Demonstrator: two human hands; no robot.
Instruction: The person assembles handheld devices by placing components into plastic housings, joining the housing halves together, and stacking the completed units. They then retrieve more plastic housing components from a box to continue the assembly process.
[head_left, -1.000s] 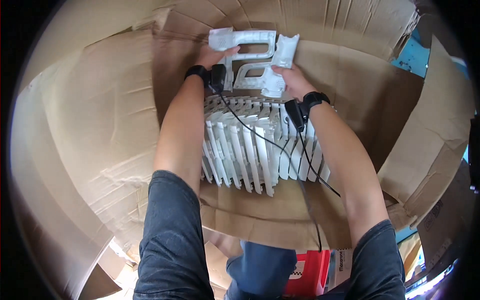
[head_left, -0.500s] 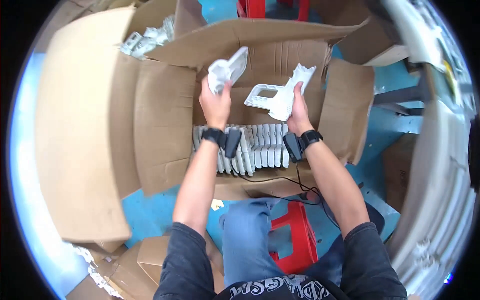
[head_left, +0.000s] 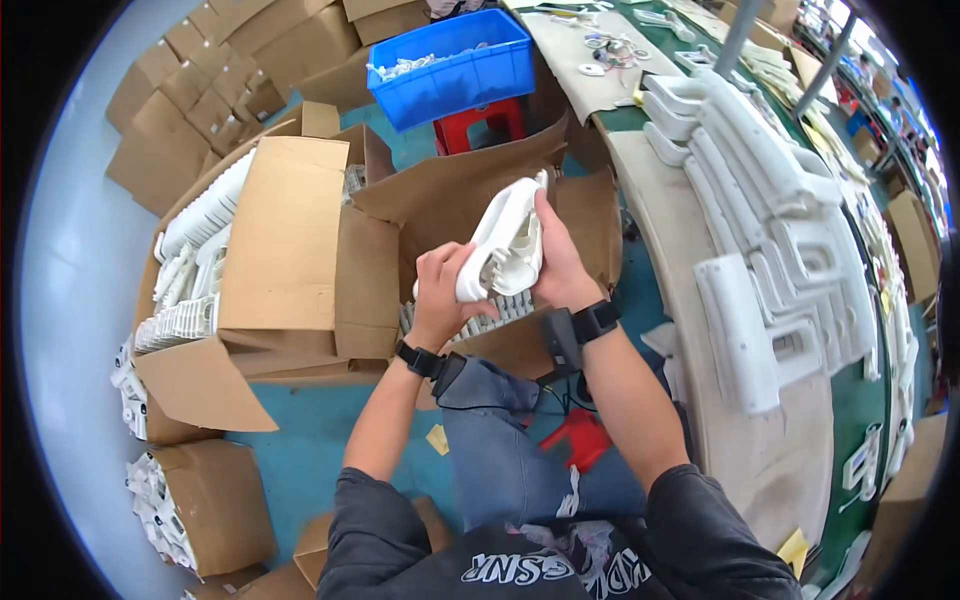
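Observation:
A white moulded plastic shell (head_left: 497,232) is held tilted between my two hands, over an open cardboard box (head_left: 455,212). My left hand (head_left: 438,298) wraps its lower left end, fingers across the smooth outer face. Around the upper right side is my right hand (head_left: 562,262), with the thumb up near the tip. The hollow, ribbed inside shows on the right. Whether this is one piece or two pieces laid together, I cannot tell. Below, partly hidden by my hands, similar thin white parts (head_left: 512,308) stand in a row in the box.
At right, a long bench (head_left: 660,200) carries stacked white plastic housings (head_left: 775,240). Beyond the box a blue bin (head_left: 455,85) rests on a red stool (head_left: 480,128). Another open carton (head_left: 285,240) with white parts stands at left. A red stool (head_left: 577,440) is by my legs.
My hands, earlier apart with a white part in each, are now together on the white shell. The view has swung toward the bench at right.

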